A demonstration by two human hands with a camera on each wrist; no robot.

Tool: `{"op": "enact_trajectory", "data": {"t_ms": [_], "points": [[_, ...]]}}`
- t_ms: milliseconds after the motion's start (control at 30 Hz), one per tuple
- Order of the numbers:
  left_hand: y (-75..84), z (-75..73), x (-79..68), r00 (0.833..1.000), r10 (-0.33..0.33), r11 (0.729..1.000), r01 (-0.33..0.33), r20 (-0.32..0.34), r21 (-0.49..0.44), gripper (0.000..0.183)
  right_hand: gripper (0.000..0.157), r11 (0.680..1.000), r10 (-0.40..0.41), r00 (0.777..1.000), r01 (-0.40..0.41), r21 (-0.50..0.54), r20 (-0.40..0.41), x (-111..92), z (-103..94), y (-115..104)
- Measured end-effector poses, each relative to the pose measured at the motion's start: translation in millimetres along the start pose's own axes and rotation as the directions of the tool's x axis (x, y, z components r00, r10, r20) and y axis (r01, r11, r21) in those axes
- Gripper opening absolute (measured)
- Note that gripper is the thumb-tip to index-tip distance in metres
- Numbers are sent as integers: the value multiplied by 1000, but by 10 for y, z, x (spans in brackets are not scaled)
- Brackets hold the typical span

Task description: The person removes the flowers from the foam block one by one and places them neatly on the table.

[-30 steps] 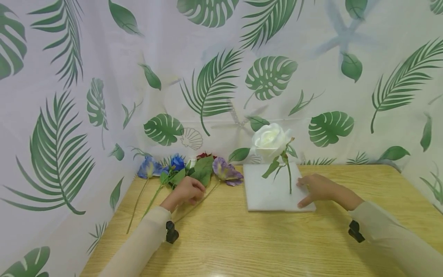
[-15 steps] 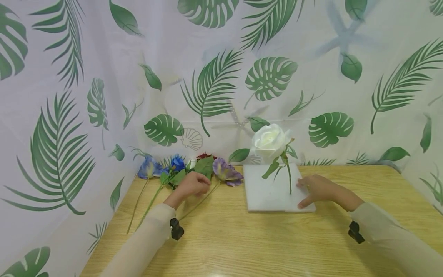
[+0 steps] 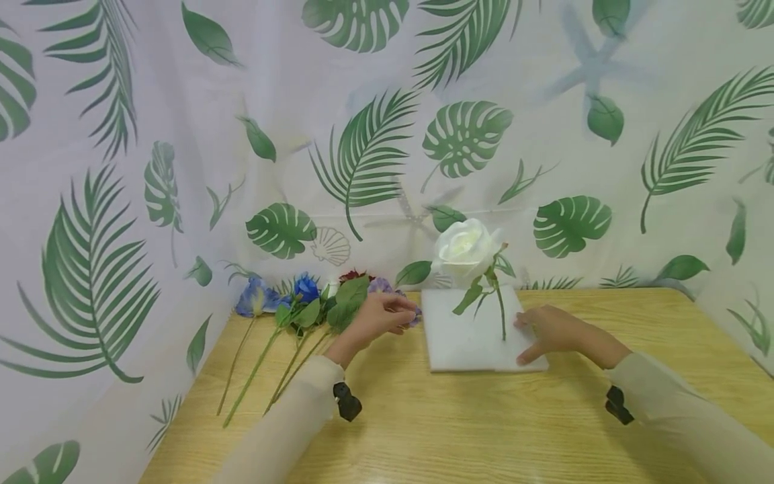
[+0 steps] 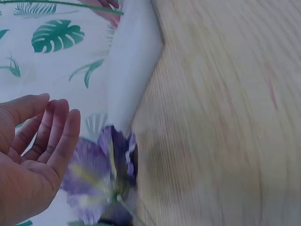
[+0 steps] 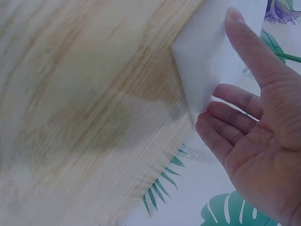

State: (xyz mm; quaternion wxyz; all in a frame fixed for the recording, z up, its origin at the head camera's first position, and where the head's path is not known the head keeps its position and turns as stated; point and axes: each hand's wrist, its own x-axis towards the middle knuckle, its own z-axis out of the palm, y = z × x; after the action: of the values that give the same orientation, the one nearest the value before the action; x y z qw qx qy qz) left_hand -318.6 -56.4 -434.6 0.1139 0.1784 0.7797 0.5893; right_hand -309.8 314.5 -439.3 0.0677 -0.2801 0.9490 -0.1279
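Observation:
My left hand (image 3: pixel 377 317) hovers at a purple flower (image 3: pixel 380 285), overlapping its petals in the head view. Its fingers are loosely bent with nothing between them, and in the left wrist view the purple flower (image 4: pixel 89 165) lies beside the fingertips. A white foam block (image 3: pixel 456 353) lies on the table, and a white artificial rose (image 3: pixel 464 249) stands on it with its stem end at the foam's surface. My right hand (image 3: pixel 553 335) rests at the block's right side. In the right wrist view, its thumb lies over the foam (image 5: pixel 193 70) and its fingertips touch the edge.
To the left lie a light blue flower (image 3: pixel 252 298), a blue rose (image 3: pixel 306 287) and a dark red flower (image 3: pixel 351 276), with green leaves (image 3: pixel 347 302) and long stems toward the front. A leaf-print curtain (image 3: pixel 387 154) hangs behind the wooden table (image 3: pixel 459 430).
My left hand has moved right from over the stems to the purple flower. The right hand stays at the foam block, and the white rose keeps its place. The head view has shifted slightly.

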Motion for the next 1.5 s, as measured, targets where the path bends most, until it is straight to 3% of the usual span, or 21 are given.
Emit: {"op": "enact_trajectory", "data": {"t_ms": [367, 567, 800, 1133, 1500], "points": [[84, 520, 223, 986, 136, 979, -119, 97, -166, 27, 77, 1000, -3, 1000, 3, 1, -3, 2, -30, -36], [117, 809, 298, 984, 129, 960, -93, 122, -265, 28, 79, 1000, 4, 1000, -4, 1, 6, 3, -44, -54], [114, 1082, 364, 989, 110, 923, -64, 98, -380, 29, 78, 1000, 6, 1000, -6, -13, 17, 5, -51, -86], [122, 1287, 427, 998, 2, 881, 26, 58, -473, 30, 79, 1000, 15, 1000, -15, 7, 17, -14, -54, -85], [87, 1388, 490, 995, 71, 866, -27, 69, -500, 29, 80, 1000, 20, 1000, -20, 19, 20, -22, -46, -36]]}}
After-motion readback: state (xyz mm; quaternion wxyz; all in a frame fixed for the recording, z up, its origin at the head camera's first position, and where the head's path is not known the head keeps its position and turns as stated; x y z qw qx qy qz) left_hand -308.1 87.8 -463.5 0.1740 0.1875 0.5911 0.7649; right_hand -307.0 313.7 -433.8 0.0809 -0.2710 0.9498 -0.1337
